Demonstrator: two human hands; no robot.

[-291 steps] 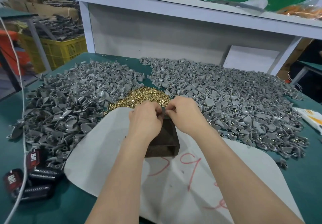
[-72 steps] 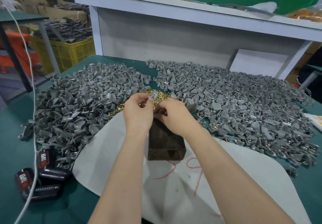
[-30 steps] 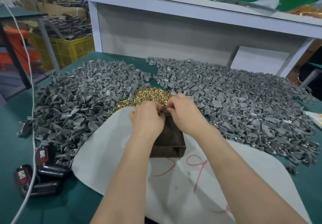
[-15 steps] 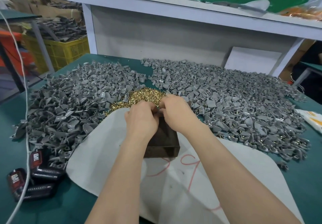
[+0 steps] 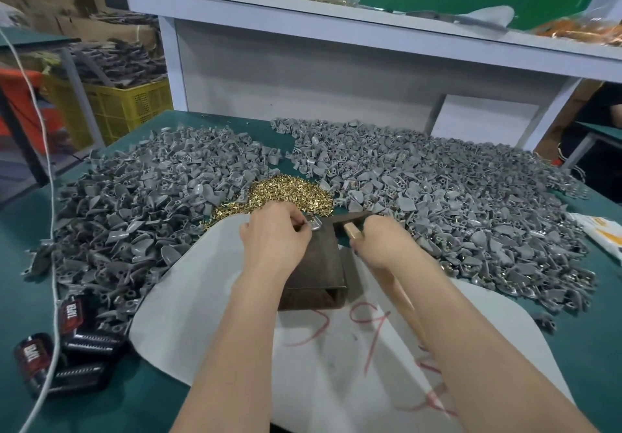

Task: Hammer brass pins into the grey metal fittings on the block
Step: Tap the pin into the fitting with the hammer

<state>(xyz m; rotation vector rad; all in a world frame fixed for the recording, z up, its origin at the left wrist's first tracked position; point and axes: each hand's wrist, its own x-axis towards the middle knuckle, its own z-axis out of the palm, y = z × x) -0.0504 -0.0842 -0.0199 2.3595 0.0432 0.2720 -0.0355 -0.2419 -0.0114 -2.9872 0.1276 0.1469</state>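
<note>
Grey fitting (image 5: 314, 223) on block (image 5: 321, 264) (hammer (image 5: 350, 219) alongside)

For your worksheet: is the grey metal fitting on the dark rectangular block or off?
On: left hand holds grey fitting on block's far edge.

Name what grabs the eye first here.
Two sprawling heaps of grey fittings cover the green table, with a bright pile of brass pins between them. Nearer the camera, the left hand pinches one fitting at the far edge of the dark block, while the right hand grips a hammer.
</note>
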